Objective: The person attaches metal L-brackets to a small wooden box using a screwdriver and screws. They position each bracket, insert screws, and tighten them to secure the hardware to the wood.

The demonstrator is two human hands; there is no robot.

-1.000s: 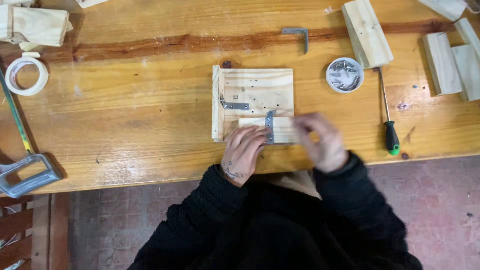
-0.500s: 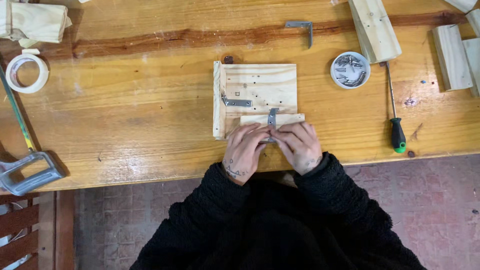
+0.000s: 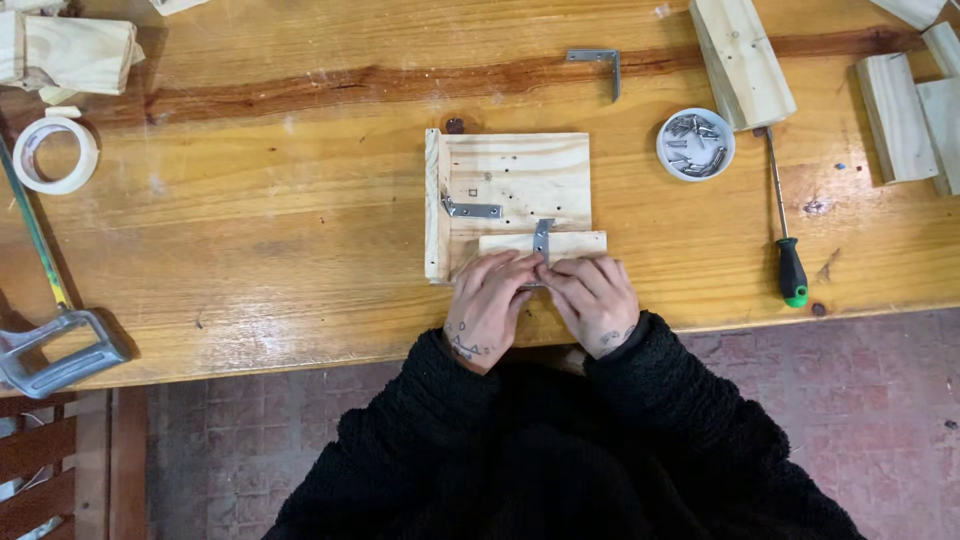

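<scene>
Wooden workbench [image 3: 250, 250], brick floor below. Both hands had closed in since a moment earlier: left hand [image 3: 487, 305] and right hand [image 3: 592, 300], fingertips together, pinched the small wood strip [image 3: 570, 244] and its metal bracket [image 3: 541, 237] on the pine board [image 3: 520, 175]. Beyond: screw dish [image 3: 695, 144], screwdriver [image 3: 785, 235].

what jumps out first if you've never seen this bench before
At the near edge of the table, the left hand and right hand meet, fingertips together, over a small wood strip with a metal bracket, on a pale wooden panel. To the right sit a white dish of screws and a green-handled screwdriver. A tape roll lies far left.
</scene>
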